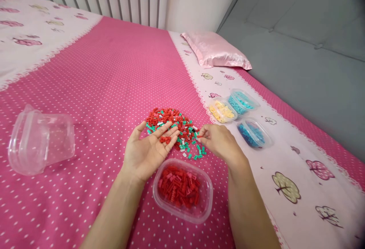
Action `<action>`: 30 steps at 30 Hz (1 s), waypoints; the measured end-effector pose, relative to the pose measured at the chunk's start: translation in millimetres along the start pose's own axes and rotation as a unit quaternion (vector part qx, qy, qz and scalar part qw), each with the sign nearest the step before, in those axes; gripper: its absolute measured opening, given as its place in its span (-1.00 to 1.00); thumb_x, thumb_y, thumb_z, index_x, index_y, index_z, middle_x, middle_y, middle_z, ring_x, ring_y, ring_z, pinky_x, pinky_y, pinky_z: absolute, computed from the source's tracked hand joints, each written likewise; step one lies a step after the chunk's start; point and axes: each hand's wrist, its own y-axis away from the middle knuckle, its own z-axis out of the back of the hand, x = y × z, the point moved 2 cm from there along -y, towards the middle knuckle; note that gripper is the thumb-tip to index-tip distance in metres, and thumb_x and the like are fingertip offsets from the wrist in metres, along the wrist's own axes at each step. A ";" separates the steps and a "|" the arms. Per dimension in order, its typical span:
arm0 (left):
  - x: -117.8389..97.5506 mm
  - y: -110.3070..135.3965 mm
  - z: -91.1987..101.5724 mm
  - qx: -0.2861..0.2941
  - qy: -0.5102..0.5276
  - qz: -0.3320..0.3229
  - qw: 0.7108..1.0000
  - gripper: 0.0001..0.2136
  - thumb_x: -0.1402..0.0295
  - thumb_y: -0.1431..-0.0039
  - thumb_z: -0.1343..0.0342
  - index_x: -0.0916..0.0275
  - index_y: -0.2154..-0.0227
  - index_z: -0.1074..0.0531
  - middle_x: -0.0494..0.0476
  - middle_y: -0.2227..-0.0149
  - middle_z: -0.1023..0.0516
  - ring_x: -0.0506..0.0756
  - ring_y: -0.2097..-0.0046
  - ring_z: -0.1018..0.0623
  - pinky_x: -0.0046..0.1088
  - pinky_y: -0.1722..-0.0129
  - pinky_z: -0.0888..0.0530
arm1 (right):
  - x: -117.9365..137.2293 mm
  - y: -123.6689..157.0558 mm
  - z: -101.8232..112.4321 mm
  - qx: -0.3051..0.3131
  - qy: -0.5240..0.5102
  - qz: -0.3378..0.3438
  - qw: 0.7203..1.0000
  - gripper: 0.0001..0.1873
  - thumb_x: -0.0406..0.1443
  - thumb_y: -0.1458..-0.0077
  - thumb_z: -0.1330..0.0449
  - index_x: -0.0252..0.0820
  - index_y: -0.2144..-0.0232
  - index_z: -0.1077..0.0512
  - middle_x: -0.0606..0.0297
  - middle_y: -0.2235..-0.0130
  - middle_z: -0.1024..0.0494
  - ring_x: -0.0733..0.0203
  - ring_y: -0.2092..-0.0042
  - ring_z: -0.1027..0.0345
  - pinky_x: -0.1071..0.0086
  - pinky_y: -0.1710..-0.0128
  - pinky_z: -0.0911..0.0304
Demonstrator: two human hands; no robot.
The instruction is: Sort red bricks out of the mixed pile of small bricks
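My left hand (149,152) is palm up with its fingers stretched out, holding a few small red toy bricks (165,139) on them. Thumb and fingertips of my right hand (216,138) are pinched at the pile's right edge, on what looks like a small red brick (199,136). Both hands are over or beside a loose pile of tiny bricks (162,116), mostly red with green and some white ones. Below them, a clear plastic tub (207,203) contains many red bricks (179,188) and some pinkish ones.
Three clear tubs stand at the right, with yellow pieces (221,111), light blue pieces (241,102) and darker blue pieces (251,134). Stacked clear containers (42,142) lie sideways at the left. A pink pillow (216,49) rests near the grey headboard (299,51).
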 end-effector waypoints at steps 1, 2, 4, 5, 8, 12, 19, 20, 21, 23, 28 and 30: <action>-0.1 0.1 -0.1 -0.002 0.001 -0.001 1.000 -0.43 0.21 -0.12 0.07 0.57 -0.10 -0.21 0.51 0.04 -0.46 0.24 -0.02 -0.48 -0.29 0.02 -0.46 | -3.1 -1.1 0.9 -0.017 -0.009 -0.008 1.000 -0.95 -0.36 0.03 -0.22 -0.11 0.44 -0.47 0.34 0.40 -0.55 0.26 0.34 -0.40 0.46 0.38 -0.15; -0.2 0.1 -0.2 -0.004 0.002 -0.002 1.000 -0.43 0.21 -0.12 0.07 0.57 -0.11 -0.20 0.51 0.04 -0.46 0.24 -0.02 -0.48 -0.29 0.02 -0.46 | -6.3 -2.2 1.7 -0.032 -0.016 -0.017 0.999 -0.95 -0.36 0.03 -0.22 -0.12 0.43 -0.46 0.33 0.40 -0.54 0.26 0.34 -0.40 0.46 0.37 -0.16; -0.2 0.2 -0.4 -0.007 0.004 -0.003 1.000 -0.43 0.22 -0.13 0.07 0.56 -0.11 -0.19 0.52 0.03 -0.45 0.24 -0.01 -0.48 -0.28 0.03 -0.47 | -12.1 -3.8 3.3 -0.054 -0.024 -0.037 0.998 -0.95 -0.37 0.03 -0.21 -0.14 0.43 -0.46 0.31 0.41 -0.54 0.25 0.35 -0.40 0.45 0.36 -0.17; -0.2 0.2 -0.5 -0.009 0.004 -0.001 1.000 -0.43 0.22 -0.13 0.08 0.55 -0.12 -0.19 0.52 0.03 -0.45 0.24 -0.01 -0.48 -0.28 0.04 -0.48 | -14.4 -4.3 4.2 -0.062 -0.024 -0.044 0.997 -0.95 -0.38 0.03 -0.21 -0.15 0.44 -0.47 0.29 0.41 -0.54 0.25 0.35 -0.40 0.44 0.36 -0.18; -0.2 0.1 -0.1 -0.012 0.005 0.003 1.000 -0.44 0.23 -0.13 0.08 0.52 -0.12 -0.19 0.51 0.03 -0.45 0.24 -0.01 -0.49 -0.27 0.07 -0.50 | -18.3 -4.1 6.9 -0.077 -0.020 -0.060 0.995 -0.92 -0.39 0.04 -0.21 -0.15 0.44 -0.49 0.28 0.41 -0.55 0.24 0.35 -0.40 0.43 0.35 -0.19; -0.7 -0.1 0.6 -0.004 0.003 0.003 1.000 -0.43 0.23 -0.12 0.07 0.55 -0.11 -0.19 0.52 0.03 -0.45 0.24 -0.02 -0.48 -0.29 0.05 -0.49 | -18.6 -2.6 8.9 -0.076 -0.015 -0.072 0.994 -0.91 -0.38 0.05 -0.21 -0.14 0.43 -0.50 0.27 0.39 -0.56 0.22 0.33 -0.41 0.42 0.35 -0.19; -0.6 0.1 0.9 0.000 0.007 0.002 1.000 -0.44 0.24 -0.13 0.07 0.56 -0.11 -0.19 0.50 0.01 -0.44 0.25 -0.05 -0.45 -0.29 0.03 -0.47 | -11.7 -4.4 4.7 -0.066 -0.078 -0.014 0.995 -0.94 -0.35 0.05 -0.24 -0.13 0.43 -0.51 0.33 0.42 -0.57 0.24 0.36 -0.43 0.42 0.36 -0.25; -0.6 0.1 0.8 0.001 0.007 0.004 1.000 -0.44 0.23 -0.13 0.07 0.57 -0.11 -0.19 0.50 0.01 -0.44 0.26 -0.05 -0.45 -0.28 0.02 -0.47 | -7.4 -4.3 3.9 -0.072 -0.102 0.007 0.992 -0.94 -0.34 0.04 -0.24 -0.13 0.42 -0.51 0.33 0.43 -0.56 0.24 0.36 -0.43 0.42 0.34 -0.26; -0.5 0.1 0.8 0.003 0.008 0.006 1.000 -0.44 0.23 -0.13 0.07 0.56 -0.11 -0.19 0.50 0.01 -0.44 0.26 -0.05 -0.45 -0.28 0.02 -0.47 | -2.0 -3.9 3.2 -0.081 -0.133 0.031 0.987 -0.93 -0.34 0.04 -0.23 -0.14 0.41 -0.51 0.33 0.43 -0.56 0.25 0.37 -0.43 0.42 0.33 -0.28; -0.2 0.0 0.4 0.006 0.010 0.014 1.000 -0.45 0.23 -0.14 0.08 0.55 -0.11 -0.19 0.51 0.00 -0.44 0.26 -0.05 -0.45 -0.25 0.03 -0.48 | 11.2 -1.9 2.2 -0.099 -0.213 0.090 0.968 -0.89 -0.33 0.02 -0.22 -0.15 0.36 -0.51 0.32 0.41 -0.57 0.27 0.37 -0.44 0.42 0.31 -0.32; 0.3 -0.4 -0.4 0.015 0.009 0.021 1.000 -0.46 0.22 -0.15 0.09 0.56 -0.08 -0.20 0.52 0.05 -0.46 0.26 -0.01 -0.48 -0.25 0.04 -0.48 | 32.2 2.6 0.1 -0.127 -0.373 0.170 0.903 -0.70 -0.30 -0.04 -0.18 -0.11 0.12 -0.46 0.27 0.19 -0.56 0.28 0.27 -0.47 0.41 0.27 -0.38; 0.4 -0.5 -0.1 0.014 0.007 0.018 1.000 -0.45 0.21 -0.15 0.09 0.58 -0.08 -0.21 0.53 0.07 -0.46 0.26 0.00 -0.49 -0.25 0.03 -0.47 | 28.3 1.3 -0.1 -0.152 -0.369 0.145 0.905 -0.70 -0.32 -0.05 -0.16 -0.12 0.12 -0.45 0.26 0.20 -0.56 0.28 0.29 -0.46 0.40 0.28 -0.38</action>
